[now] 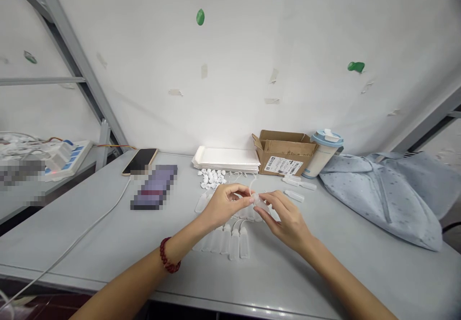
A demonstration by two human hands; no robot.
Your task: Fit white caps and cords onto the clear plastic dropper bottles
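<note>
Over the middle of the desk, my two hands meet at a small translucent plastic bottle (261, 204). My right hand (286, 216) grips its body between thumb and fingers, the bottle tilted with its neck toward my left hand. With thumb and fingertips, my left hand (228, 203) pinches the white cap (255, 198) at the neck. From there a thin white tube (253, 181) curves upward. Below my hands lies a row of similar capped bottles (234, 244), some with thin tubes; my left hand hides part of others. Loose white caps (212, 178) are heaped behind my left hand.
White flat packets (226, 158) are stacked against the wall beside an open cardboard box (284, 154) and a lidded cup (321, 154). Several bottles (294, 195) lie in front. Blue fabric (382, 195) covers the right side; a phone (140, 161) and cable (90, 228) lie left.
</note>
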